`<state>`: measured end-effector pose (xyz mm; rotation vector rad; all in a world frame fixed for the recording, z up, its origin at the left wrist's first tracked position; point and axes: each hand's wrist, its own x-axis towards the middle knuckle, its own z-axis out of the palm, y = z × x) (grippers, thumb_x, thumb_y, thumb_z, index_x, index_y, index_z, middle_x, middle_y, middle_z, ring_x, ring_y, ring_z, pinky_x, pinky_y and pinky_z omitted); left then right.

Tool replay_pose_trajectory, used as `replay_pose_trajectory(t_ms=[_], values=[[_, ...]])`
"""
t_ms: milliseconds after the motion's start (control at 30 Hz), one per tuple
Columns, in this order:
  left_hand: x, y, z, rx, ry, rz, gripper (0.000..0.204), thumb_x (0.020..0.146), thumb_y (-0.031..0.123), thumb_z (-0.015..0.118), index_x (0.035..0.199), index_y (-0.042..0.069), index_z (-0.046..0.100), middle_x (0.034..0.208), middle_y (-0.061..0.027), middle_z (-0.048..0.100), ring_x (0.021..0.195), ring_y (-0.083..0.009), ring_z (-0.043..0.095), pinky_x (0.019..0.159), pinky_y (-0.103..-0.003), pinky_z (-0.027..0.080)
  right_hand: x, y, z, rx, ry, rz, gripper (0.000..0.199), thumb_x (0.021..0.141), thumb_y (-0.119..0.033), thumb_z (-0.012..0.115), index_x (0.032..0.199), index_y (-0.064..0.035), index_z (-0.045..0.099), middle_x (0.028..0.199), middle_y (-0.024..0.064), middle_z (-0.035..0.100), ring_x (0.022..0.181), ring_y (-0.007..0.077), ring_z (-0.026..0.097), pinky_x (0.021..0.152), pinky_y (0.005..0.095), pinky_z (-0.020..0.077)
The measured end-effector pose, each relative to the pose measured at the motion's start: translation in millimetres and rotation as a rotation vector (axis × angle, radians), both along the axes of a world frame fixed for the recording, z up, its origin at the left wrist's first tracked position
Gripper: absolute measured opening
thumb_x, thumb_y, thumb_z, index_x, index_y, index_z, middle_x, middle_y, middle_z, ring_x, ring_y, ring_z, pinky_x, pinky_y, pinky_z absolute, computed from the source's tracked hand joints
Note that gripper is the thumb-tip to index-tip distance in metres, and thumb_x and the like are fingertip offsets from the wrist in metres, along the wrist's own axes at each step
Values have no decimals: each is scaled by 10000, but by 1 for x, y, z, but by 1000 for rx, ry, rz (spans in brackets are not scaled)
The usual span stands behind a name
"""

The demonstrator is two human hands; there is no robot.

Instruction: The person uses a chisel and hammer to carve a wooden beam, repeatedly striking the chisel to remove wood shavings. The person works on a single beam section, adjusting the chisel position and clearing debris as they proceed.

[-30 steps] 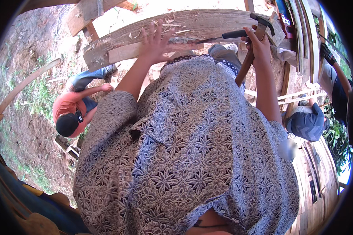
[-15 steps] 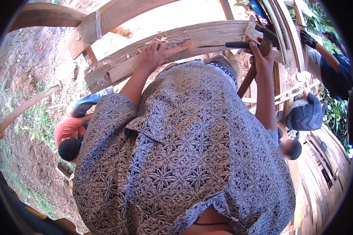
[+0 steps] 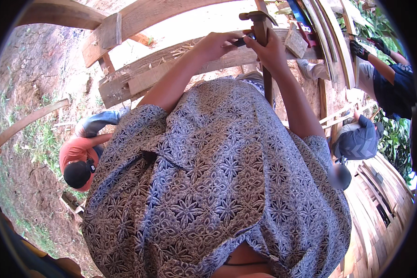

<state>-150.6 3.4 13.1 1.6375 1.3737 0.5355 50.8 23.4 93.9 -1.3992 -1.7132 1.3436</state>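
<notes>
Though earlier apart, hands (image 3: 215, 46) (image 3: 271, 53) at handle (image 3: 241, 42)

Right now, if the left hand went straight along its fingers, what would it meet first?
The left hand would likely meet the black handle first, right by its fingertips, then the right hand holding the hammer; contact is unclear.

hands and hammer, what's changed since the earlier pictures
The left hand has left the beam and swung right to the dark tool handle; whether it grips it is unclear. The right hand has carried the hammer left and farther from the body. The hammer stays in the right hand.
</notes>
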Motion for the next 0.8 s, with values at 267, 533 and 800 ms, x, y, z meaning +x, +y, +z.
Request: replay_pose_trajectory(t_ms=[267, 533, 800], values=[[-13, -5, 21, 21, 25, 0, 379, 933, 158, 666, 1307, 124, 607, 1061, -114, 740, 906, -239, 736, 798, -364, 593, -18, 6, -8, 76, 21, 33, 370, 851, -301, 760, 1019, -4, 618, 833, 49, 688, 594, 101, 595, 504, 275, 484], [-13, -13, 31, -54, 11, -16, 379, 986, 314, 597, 1316, 130, 618, 1170, -97, 710, 1079, -228, 687, 882, -375, 568, -19, 0, -9, 80, -4, 16, 410, 823, -348, 792, 978, -10, 617, 742, 48, 630, 533, 113, 573, 495, 279, 474], [-4, -16, 27, 78, 13, -55, 376, 997, 346, 573, 1305, 135, 611, 1064, -105, 716, 1007, -201, 687, 865, -378, 540, -19, -6, -10, 171, -133, 36, 448, 815, -410, 780, 971, -19, 626, 821, 110, 662, 779, 230, 648, 716, 371, 508]])
